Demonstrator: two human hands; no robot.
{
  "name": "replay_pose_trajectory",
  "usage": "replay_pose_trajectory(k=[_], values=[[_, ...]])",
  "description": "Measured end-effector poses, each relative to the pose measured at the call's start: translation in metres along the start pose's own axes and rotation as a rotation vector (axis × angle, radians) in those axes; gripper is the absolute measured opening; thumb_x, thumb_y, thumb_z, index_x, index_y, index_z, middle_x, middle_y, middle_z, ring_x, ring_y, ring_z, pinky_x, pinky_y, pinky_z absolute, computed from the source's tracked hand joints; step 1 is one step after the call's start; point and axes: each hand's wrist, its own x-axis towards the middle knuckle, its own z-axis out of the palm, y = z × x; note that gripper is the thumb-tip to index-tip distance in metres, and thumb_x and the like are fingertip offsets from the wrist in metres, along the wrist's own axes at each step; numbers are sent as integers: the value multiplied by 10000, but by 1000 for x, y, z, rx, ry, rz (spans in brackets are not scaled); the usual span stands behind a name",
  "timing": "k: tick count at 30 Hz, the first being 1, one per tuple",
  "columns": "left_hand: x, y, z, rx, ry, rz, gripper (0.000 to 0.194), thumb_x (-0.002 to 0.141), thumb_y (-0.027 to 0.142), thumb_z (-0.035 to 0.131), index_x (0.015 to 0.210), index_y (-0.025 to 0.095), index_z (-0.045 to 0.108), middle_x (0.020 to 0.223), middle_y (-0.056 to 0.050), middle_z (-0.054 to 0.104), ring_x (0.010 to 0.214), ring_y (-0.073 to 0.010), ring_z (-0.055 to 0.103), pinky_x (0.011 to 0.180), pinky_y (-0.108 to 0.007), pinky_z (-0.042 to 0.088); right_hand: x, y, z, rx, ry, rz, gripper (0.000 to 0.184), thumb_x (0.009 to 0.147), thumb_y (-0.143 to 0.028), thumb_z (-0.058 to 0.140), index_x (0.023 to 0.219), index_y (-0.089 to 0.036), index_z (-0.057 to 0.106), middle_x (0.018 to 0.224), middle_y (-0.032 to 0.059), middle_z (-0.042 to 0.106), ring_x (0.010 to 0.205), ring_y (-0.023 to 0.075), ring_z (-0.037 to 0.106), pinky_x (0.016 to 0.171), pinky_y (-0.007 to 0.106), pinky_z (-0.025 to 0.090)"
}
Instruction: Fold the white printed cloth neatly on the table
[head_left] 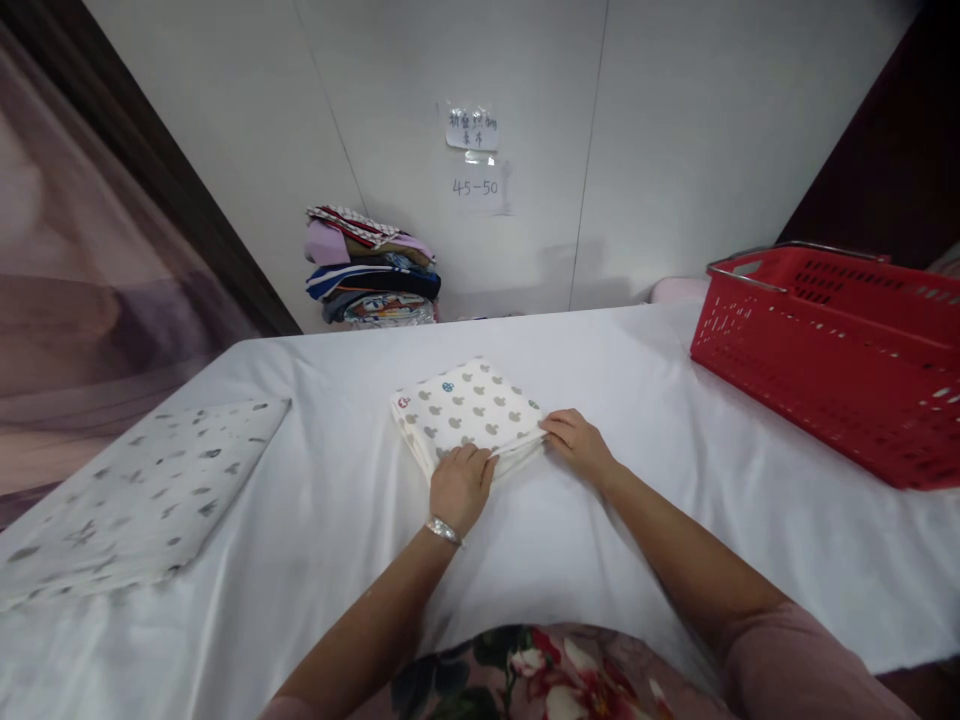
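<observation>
A folded white cloth (480, 405) with a grey-brown print and small coloured motifs lies flat on the white-covered table (570, 600). Its near edge is pinched by my left hand (463, 485), which wears a silver bracelet at the wrist. At the near right corner, my right hand (579, 446) grips the layers between thumb and fingers. Several layers show along the cloth's near and left sides. The fingertips under the edge are partly hidden.
Another folded white cloth (150, 500) with dark prints lies at the table's left. A red basket (817, 370) with metal handles stands at the right. Behind the table's far edge rises a stack of folded fabrics (375, 275), against a wall with paper signs (474, 187).
</observation>
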Motion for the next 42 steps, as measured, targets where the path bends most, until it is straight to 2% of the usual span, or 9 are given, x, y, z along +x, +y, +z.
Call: replay_pose_trajectory(k=[7, 11, 16, 19, 23, 27, 30, 34, 42], values=[[-4, 2, 5, 32, 44, 33, 243, 889, 308, 392, 798, 194, 586, 755, -26, 573, 748, -166, 505, 674, -288, 365, 2, 0, 4, -33, 81, 5, 252, 852, -176, 433, 1013, -253, 611, 1005, 46, 590, 947, 185, 507, 777, 315, 467], [-5, 1, 6, 29, 44, 38, 239, 888, 305, 394, 803, 194, 587, 753, -27, 572, 748, -168, 505, 676, -290, 371, 2, 3, 7, -82, 34, 45, 254, 831, -155, 452, 998, -252, 617, 986, 47, 584, 932, 189, 505, 717, 294, 467], [-4, 1, 3, 11, 44, 46, 213, 879, 296, 410, 828, 194, 590, 765, -32, 575, 761, -172, 514, 688, -293, 388, 1, 5, 6, -89, -6, 85, 257, 837, -172, 450, 1030, -251, 599, 1013, 45, 576, 933, 181, 515, 728, 287, 455], [-2, 7, -2, 26, 48, 46, 165, 853, 243, 451, 946, 195, 579, 878, -51, 587, 819, -191, 517, 715, -314, 396, 2, 4, 5, -60, -14, 112, 243, 844, -187, 451, 1021, -259, 600, 993, 33, 584, 913, 171, 527, 729, 280, 448], [4, 23, -7, 59, 73, 129, 248, 809, 108, 452, 1013, 199, 559, 1099, -83, 544, 971, -226, 486, 789, -359, 380, 5, 2, 4, -16, -1, 132, 226, 835, -187, 469, 999, -258, 606, 967, 26, 590, 896, 167, 532, 740, 280, 443], [20, 39, 3, 37, 47, 284, 145, 805, 132, 483, 886, 197, 584, 1166, -75, 514, 1058, -236, 447, 854, -389, 355, 6, 1, 4, 67, 34, 124, 211, 825, -182, 480, 982, -244, 606, 926, 29, 587, 863, 160, 538, 742, 276, 443], [35, 44, 17, 41, 47, 283, 125, 779, 193, 554, 901, 192, 582, 1168, -89, 510, 1077, -253, 436, 855, -409, 357, 5, 3, 3, 123, 42, 117, 199, 824, -186, 482, 974, -234, 605, 909, 34, 587, 840, 159, 544, 731, 277, 447], [45, 44, 29, 45, 55, 274, 121, 789, 211, 544, 902, 205, 586, 1130, -86, 527, 1056, -254, 450, 825, -407, 373, 5, 6, 2, 177, 37, 81, 199, 822, -173, 483, 974, -223, 601, 908, 41, 592, 850, 162, 546, 754, 287, 444], [43, 39, 34, 9, 113, 327, 185, 808, 89, 444, 875, 192, 582, 1176, -79, 508, 1080, -221, 436, 854, -370, 362, 6, 10, 1, 284, 51, 76, 250, 792, -115, 468, 973, -221, 603, 913, 33, 620, 840, 153, 569, 762, 290, 453]])
